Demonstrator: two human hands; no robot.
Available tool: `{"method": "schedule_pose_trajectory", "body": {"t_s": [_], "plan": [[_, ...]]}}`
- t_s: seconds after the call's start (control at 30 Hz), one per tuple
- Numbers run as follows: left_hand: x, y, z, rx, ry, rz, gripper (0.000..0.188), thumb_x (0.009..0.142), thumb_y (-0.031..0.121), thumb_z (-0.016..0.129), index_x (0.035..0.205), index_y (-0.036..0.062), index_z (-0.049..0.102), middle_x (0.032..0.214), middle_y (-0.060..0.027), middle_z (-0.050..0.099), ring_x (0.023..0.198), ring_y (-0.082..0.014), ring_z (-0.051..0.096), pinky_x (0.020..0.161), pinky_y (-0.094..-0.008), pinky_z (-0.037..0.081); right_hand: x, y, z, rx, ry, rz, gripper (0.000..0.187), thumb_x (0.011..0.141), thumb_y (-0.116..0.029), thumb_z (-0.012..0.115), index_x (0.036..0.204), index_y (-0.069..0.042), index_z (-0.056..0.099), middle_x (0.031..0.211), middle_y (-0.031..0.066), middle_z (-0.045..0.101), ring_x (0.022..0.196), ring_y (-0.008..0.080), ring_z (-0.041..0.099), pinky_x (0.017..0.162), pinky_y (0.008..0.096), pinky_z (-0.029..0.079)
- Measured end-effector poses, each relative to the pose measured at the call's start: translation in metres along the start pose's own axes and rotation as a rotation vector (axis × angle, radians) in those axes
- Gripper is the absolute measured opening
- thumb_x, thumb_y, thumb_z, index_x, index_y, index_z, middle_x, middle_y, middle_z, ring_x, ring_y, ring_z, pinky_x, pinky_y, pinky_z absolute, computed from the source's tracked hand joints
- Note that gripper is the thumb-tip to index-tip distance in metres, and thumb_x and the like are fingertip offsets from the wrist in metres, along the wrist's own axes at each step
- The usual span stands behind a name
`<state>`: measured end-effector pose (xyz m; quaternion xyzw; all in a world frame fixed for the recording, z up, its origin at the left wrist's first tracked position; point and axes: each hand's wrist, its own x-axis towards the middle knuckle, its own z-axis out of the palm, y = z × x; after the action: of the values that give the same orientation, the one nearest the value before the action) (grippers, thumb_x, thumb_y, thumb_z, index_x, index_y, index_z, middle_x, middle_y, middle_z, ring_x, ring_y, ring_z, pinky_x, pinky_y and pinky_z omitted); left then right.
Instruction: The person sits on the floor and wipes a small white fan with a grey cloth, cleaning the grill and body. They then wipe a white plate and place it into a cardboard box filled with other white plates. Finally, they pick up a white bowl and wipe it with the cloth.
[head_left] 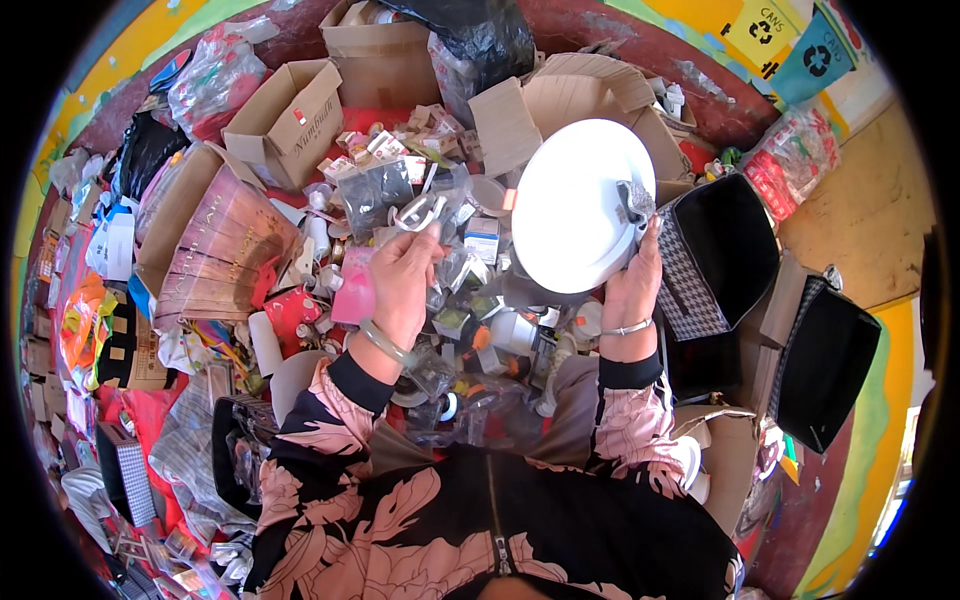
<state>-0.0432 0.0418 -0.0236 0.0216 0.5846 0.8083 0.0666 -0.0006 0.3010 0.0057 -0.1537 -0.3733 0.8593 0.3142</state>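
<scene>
My right hand (633, 285) grips a large white round disc, like a plate or lid (575, 205), by its right edge. A crumpled grey cloth-like scrap (633, 203) lies against the disc beside the fingers of that hand. To the left, my left hand (402, 280) is closed in a pinch, with a small white curved piece (420, 212) at its fingertips. Both hands are raised above a heap of mixed waste. Beneath them are a small blue-and-white box (481, 240), a pink piece (355, 287) and a white container (512, 332).
Cardboard boxes (285, 125) stand around the far side of the heap. Black bins with a checked outside (725, 250) are at the right. A fan-shaped brown carton (225, 245) leans at the left. Stuffed plastic bags (217, 80) line the back wall.
</scene>
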Motion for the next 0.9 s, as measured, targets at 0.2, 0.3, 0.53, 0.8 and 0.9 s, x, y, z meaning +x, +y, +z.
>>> {"method": "schedule_pose_trajectory", "body": {"t_s": [0.2,0.3,0.53,0.8,0.9], "plan": [[-0.017,0.017,0.035,-0.278,-0.399,0.053,0.055,0.079,0.015,0.063,0.126,0.0029,0.038,0.12,-0.0107,0.048,0.112,-0.0196,0.046,0.095,-0.0335,0.036,-0.003,0.005,0.004,-0.013,-0.025,0.01,0.038,0.087,-0.032,0.054,0.11,-0.002,0.052,0.107,0.0083,0.057,0.098,0.02,0.054,0.087,0.0333,0.044],[-0.016,0.01,0.038,-0.353,-0.515,-0.054,0.077,0.077,0.018,0.066,0.136,0.0055,0.018,0.134,-0.0092,0.032,0.124,-0.022,0.032,0.101,-0.0374,0.028,-0.016,0.015,0.017,-0.051,-0.078,0.017,0.035,0.089,-0.031,0.051,0.108,-0.001,0.053,0.104,0.0066,0.058,0.094,0.0178,0.055,0.083,0.0313,0.045],[-0.007,-0.021,0.019,-0.143,-0.199,0.139,0.02,0.081,0.007,0.057,0.096,-0.0055,0.057,0.097,-0.0118,0.061,0.092,-0.0181,0.058,0.082,-0.0296,0.045,-0.029,0.037,0.028,-0.216,-0.147,0.081,0.031,0.089,-0.026,0.052,0.104,0.001,0.055,0.098,0.0039,0.059,0.089,0.0125,0.055,0.078,0.0254,0.044],[0.001,-0.009,-0.003,-0.07,-0.144,0.181,0.026,0.075,0.006,0.055,0.099,-0.0055,0.054,0.101,-0.0128,0.057,0.096,-0.0226,0.056,0.086,-0.0337,0.044,-0.025,0.002,0.021,-0.395,-0.269,0.203,0.03,0.092,-0.024,0.047,0.1,0.004,0.056,0.088,0.0043,0.059,0.077,0.0095,0.055,0.069,0.0211,0.044],[0.006,0.014,0.0,-0.68,-0.135,-0.095,0.032,0.074,0.006,0.053,0.105,-0.0042,0.051,0.104,-0.0121,0.055,0.1,-0.0235,0.054,0.088,-0.0355,0.043,-0.008,-0.008,0.005,-0.192,-0.238,0.124,0.027,0.091,-0.023,0.048,0.103,0.0,0.054,0.1,0.0071,0.059,0.091,0.0166,0.057,0.081,0.0298,0.046]]}}
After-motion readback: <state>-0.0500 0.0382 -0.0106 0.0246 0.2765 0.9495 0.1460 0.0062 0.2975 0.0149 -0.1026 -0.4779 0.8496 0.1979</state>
